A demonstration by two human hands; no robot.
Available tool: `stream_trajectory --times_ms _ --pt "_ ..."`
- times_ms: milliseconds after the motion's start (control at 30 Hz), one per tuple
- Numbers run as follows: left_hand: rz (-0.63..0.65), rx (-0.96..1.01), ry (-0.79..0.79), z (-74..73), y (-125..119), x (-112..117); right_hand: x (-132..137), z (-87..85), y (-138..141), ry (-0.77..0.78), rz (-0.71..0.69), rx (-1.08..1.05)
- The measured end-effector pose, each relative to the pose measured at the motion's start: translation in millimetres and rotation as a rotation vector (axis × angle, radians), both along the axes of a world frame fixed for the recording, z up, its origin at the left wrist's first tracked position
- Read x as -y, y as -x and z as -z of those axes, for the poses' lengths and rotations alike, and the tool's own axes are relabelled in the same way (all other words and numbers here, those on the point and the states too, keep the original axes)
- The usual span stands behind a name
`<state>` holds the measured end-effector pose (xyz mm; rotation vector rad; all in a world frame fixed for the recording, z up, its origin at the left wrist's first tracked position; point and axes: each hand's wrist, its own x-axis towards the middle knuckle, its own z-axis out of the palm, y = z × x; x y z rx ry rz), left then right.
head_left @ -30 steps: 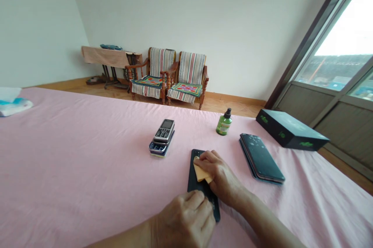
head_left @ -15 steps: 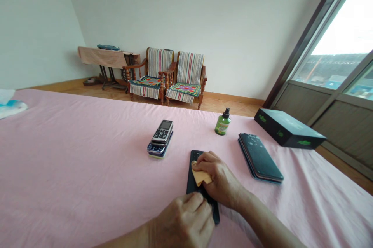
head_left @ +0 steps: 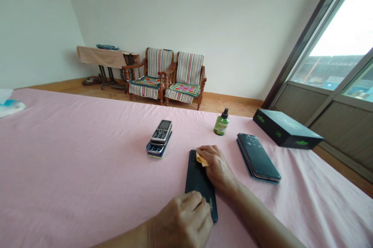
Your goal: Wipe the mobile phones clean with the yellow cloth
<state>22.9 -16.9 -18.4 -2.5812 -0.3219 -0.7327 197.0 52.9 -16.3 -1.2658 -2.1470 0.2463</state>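
A dark smartphone (head_left: 199, 180) lies back side up on the pink sheet, its camera end pointing away from me. My left hand (head_left: 183, 219) is closed over its near left edge, fingers curled and gripping it. Pinched in my right hand (head_left: 217, 170) is a small yellow cloth (head_left: 202, 159), pressed against the phone's far right edge beside the cameras. The right fingertips are partly hidden behind the cloth and knuckles.
Stacked keypad phones (head_left: 161, 133) lie to the left, and stacked smartphones (head_left: 259, 158) to the right. Behind stand a green spray bottle (head_left: 221, 123) and a black box (head_left: 287, 129). Two wooden chairs (head_left: 186, 73) are beyond the pink sheet (head_left: 87, 162).
My right hand has slid the cloth up and right, from the phone's upper back to its far right edge. My left hand stays on the near end.
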Motion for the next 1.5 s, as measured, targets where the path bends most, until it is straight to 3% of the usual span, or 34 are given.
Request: stream_trajectory --times_ms 200,533,833,1000,1200,1333,1500 --pt "-0.101 0.006 0.032 2.9 -1.0 5.2 3.2 -0.7 -5.2 0.004 -0.019 -0.014" --pt "-0.017 0.001 0.079 1.2 0.4 0.1 -17.4 7.3 1.2 0.02 0.075 -0.048" --pt "0.014 0.056 -0.026 13.0 -4.5 -7.3 -29.2 4.3 21.8 0.014 -0.009 -0.062" --pt "0.028 0.097 -0.016 11.5 -3.2 -6.3 -24.6 8.0 6.5 0.001 -0.012 -0.063" --pt "-0.025 0.052 0.006 9.7 -2.2 -2.3 -3.4 6.8 -14.7 -0.001 -0.026 -0.093" --pt "-0.114 0.058 0.083 6.4 -2.4 5.0 26.8 1.4 -11.2 0.019 -0.058 -0.116" --pt "-0.122 0.1 0.145 2.8 -3.5 8.0 66.5 1.0 -7.7 0.117 -0.097 -0.178"
